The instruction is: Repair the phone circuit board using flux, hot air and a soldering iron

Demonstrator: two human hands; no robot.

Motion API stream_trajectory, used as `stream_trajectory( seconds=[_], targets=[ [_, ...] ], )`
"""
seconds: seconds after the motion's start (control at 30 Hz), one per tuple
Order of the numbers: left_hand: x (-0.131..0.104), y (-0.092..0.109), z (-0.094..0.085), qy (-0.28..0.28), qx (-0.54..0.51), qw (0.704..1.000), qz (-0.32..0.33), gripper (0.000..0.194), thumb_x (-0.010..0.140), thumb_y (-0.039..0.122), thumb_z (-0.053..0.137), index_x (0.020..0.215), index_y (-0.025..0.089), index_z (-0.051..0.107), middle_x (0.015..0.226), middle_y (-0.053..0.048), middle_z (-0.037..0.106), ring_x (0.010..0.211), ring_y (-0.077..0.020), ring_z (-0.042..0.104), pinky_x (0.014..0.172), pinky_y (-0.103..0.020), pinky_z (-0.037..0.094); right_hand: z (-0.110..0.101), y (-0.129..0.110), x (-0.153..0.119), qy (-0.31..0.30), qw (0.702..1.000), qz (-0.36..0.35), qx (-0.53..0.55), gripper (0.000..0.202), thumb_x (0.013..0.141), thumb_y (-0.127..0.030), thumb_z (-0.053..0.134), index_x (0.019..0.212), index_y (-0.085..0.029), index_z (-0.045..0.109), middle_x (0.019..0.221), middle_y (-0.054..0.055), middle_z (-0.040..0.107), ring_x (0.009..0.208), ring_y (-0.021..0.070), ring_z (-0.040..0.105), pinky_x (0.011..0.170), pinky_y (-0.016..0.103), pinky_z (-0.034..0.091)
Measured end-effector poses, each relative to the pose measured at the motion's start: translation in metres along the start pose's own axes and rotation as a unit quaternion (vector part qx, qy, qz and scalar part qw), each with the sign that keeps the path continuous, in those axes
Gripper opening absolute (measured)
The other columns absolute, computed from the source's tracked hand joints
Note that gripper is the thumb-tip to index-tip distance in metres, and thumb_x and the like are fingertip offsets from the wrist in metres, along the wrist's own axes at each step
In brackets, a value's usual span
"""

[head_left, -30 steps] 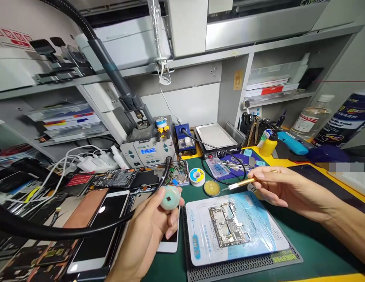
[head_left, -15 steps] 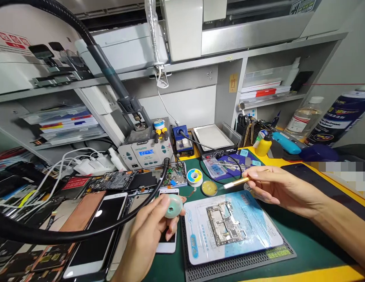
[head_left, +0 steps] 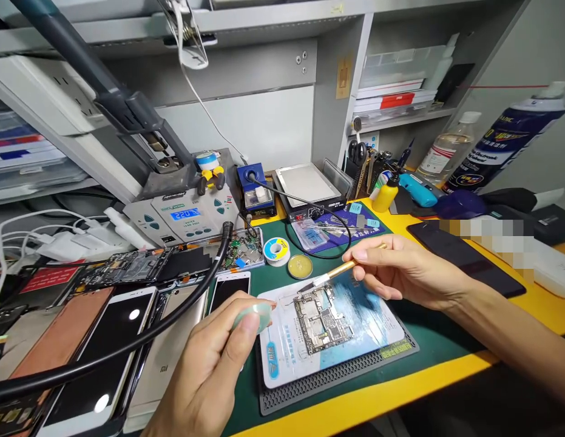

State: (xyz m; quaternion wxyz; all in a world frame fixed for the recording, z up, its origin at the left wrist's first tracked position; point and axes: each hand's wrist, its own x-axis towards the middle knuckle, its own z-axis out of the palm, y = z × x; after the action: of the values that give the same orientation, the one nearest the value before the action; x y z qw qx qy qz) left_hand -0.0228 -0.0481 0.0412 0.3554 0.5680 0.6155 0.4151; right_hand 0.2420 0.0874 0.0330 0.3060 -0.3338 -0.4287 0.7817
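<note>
The green mat (head_left: 439, 332) offers open room between the blue-white pad (head_left: 374, 331) and the yellow front edge (head_left: 355, 403). The circuit board (head_left: 322, 318) lies within the pad's borders, between the hands. Left hand (head_left: 218, 364): fingers closed on a green disc (head_left: 259, 314). Right hand (head_left: 409, 270): fingers pinch a gold-handled tool (head_left: 341, 269), tip near the board's upper edge.

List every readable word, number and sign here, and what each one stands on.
"220", with blurred characters after it: blue display of the grey station
"mi" logo: back of the gold phone
"Electronic": dark blue spray can
Too small or blurred to read: markings on the circuit board; print on the blue-and-white pad, grey mat, purple mat, clear bottle and solder spool; the station's small lettering.
</note>
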Motion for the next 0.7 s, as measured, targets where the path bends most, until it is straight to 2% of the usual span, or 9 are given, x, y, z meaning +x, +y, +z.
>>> stream_trajectory(
  seconds=[0.17,0.43,0.7],
  targets=[
    [0.0008,-0.0023,0.0001,0.001,0.027,0.999,0.018,0.040,0.100,0.058,0.051,0.093,0.027,0.075,0.104,-0.003,0.073,0.085,-0.0166,0.064,0.066,-0.027,0.043,0.0004,-0.0015,-0.0003,-0.005,1.000,0.008,0.007,0.022,0.079,-0.029,0.090,0.085,-0.009,0.084,0.070,0.005,0.075,0.037,0.0059,0.057,0.032,0.014,0.035],
    [0.0016,-0.0041,0.0003,0.005,0.034,0.999,0.029,0.039,0.100,0.058,0.052,0.093,0.028,0.075,0.105,-0.001,0.075,0.090,-0.0165,0.065,0.068,-0.026,0.044,-0.0005,-0.0023,0.0005,-0.014,1.000,0.009,0.005,0.021,0.079,-0.029,0.090,0.085,-0.010,0.084,0.070,0.005,0.075,0.038,0.0061,0.058,0.032,0.014,0.035],
    [0.0009,-0.0020,-0.0001,-0.003,0.028,1.000,0.010,0.040,0.099,0.059,0.051,0.092,0.027,0.073,0.084,-0.001,0.066,0.086,-0.0177,0.063,0.068,-0.025,0.045,0.0009,-0.0024,-0.0002,-0.009,1.000,0.022,0.013,0.022,0.079,-0.029,0.090,0.086,-0.009,0.083,0.068,0.005,0.074,0.037,0.0061,0.058,0.032,0.014,0.035]
  ],
)
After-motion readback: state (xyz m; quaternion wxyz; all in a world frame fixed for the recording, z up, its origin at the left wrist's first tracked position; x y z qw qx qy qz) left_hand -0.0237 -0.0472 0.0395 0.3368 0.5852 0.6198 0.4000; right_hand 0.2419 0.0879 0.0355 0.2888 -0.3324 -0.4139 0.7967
